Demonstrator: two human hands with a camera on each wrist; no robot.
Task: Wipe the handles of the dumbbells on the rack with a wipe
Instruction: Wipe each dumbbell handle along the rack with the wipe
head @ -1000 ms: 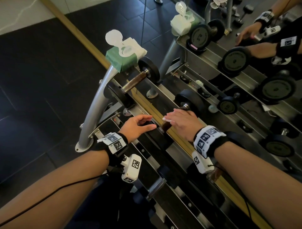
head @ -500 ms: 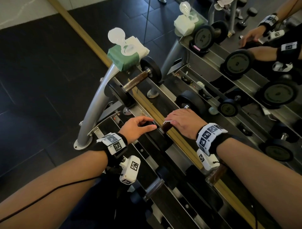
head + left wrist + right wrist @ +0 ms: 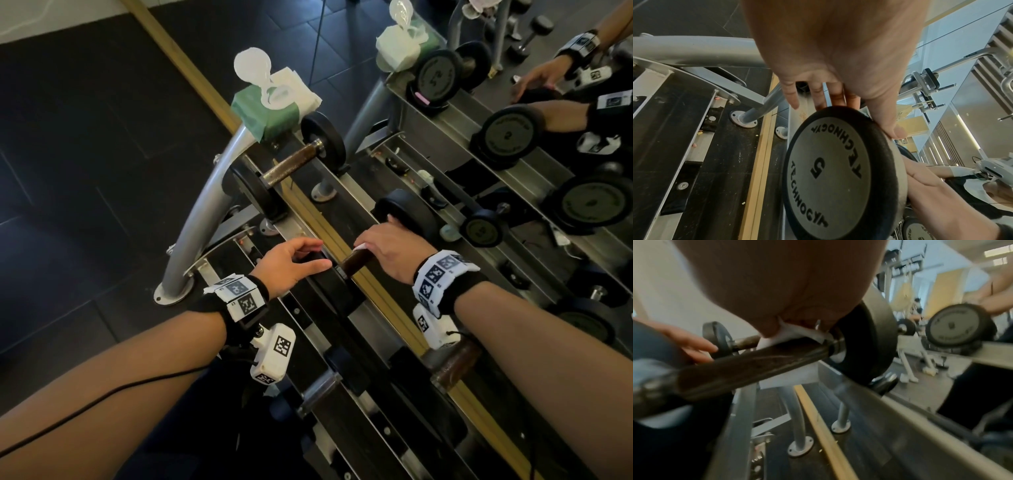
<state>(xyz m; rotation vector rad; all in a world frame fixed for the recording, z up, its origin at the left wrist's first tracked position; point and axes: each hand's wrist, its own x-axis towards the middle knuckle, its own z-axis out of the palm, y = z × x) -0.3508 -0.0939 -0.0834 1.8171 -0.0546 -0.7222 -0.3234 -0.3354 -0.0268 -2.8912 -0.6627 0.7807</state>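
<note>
Wipe working along the second dumbbell's handle, little changed over the last second

The right hand (image 3: 394, 251) stays curled over the dark handle (image 3: 748, 366) with the white wipe (image 3: 789, 334) pinched against it, now nearer the far weight than a second ago; the left hand (image 3: 291, 262), fingers relaxed and apart, still steadies the near weight plate (image 3: 838, 170) on the rack (image 3: 202, 212). This handle looks partly wiped; the rusty one (image 3: 291, 164) beside the wipe pack (image 3: 274, 106) and the lower-tier handles are untouched at present.
</note>
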